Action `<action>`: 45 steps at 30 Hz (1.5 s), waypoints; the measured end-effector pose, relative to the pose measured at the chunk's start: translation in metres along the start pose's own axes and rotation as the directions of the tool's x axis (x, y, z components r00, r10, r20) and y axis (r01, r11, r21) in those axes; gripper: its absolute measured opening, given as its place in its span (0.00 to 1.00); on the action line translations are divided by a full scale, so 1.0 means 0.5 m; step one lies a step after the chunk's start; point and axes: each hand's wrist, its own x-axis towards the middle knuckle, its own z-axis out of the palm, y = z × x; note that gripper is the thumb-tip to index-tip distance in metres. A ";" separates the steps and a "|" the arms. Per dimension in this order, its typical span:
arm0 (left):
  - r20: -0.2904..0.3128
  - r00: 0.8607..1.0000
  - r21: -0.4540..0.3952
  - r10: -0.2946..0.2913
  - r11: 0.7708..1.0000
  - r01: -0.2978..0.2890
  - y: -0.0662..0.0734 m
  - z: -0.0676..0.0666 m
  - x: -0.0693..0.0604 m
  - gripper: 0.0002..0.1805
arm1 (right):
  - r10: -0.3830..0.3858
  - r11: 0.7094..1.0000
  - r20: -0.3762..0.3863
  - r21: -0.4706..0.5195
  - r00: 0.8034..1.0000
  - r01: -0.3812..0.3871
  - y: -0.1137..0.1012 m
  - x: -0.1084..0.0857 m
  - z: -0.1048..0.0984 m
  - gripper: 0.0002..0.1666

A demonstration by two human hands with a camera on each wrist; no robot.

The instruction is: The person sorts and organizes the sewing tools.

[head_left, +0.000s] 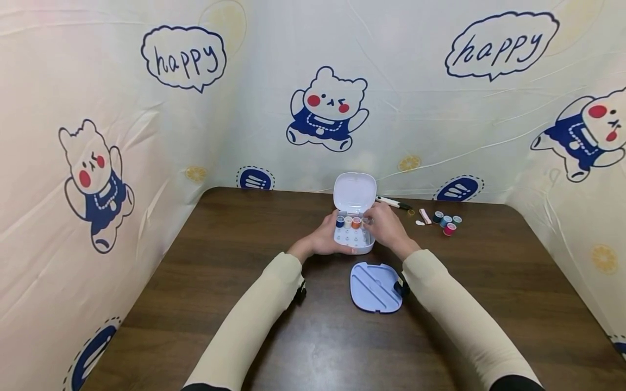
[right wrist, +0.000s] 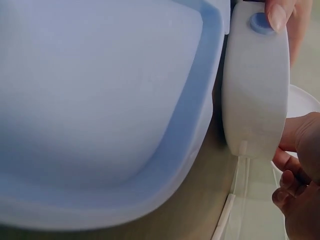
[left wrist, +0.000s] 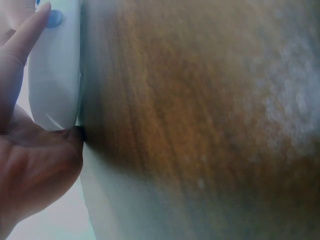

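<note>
A small white box (head_left: pixel 363 250) stands on the table with its lid (head_left: pixel 355 191) raised. My left hand (head_left: pixel 323 237) grips the box's left side, its thumb along the front by a blue button (right wrist: pixel 261 23). Inside, in the back row, stand a navy thread spool (head_left: pixel 339 221), a white one (head_left: pixel 348 221) and an orange one (head_left: pixel 356 223). At that row's right end, my right hand (head_left: pixel 388 225) pinches a pale thread spool (head_left: pixel 365 221), partly hidden by the fingers. Small pegs show in front of the row.
A light blue tray (head_left: pixel 375 288) lies in front of the box, by the right wrist. To the right are several loose thread spools (head_left: pixel 449 229), a pink-and-white strip (head_left: pixel 425 216), a gold-coloured ring (head_left: pixel 411 212) and a white-and-dark pen-like tool (head_left: pixel 393 203). A printed cloth hangs behind.
</note>
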 end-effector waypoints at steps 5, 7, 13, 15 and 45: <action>-0.008 1.000 0.009 0.009 1.000 -0.009 0.000 0.002 -0.001 0.68 | -0.029 0.999 -0.011 -0.019 1.000 0.029 0.001 -0.003 0.003 0.13; -0.005 1.000 0.014 0.003 1.000 -0.003 0.001 0.002 -0.002 0.68 | -0.037 0.999 -0.015 -0.021 0.999 0.037 0.001 -0.003 0.003 0.13; 0.002 1.000 0.002 -0.006 1.000 0.006 -0.003 0.002 0.000 0.69 | -0.027 1.000 0.015 -0.003 1.000 0.027 0.001 -0.005 0.000 0.15; 0.005 1.000 0.009 -0.010 1.000 0.010 -0.010 0.003 0.007 0.70 | -0.026 1.000 0.029 0.011 0.999 0.025 0.000 -0.008 -0.002 0.16; 0.010 0.999 0.037 -0.049 0.998 0.048 -0.043 0.007 0.038 0.74 | 0.018 0.994 0.019 0.108 1.000 -0.020 0.025 -0.047 -0.031 0.16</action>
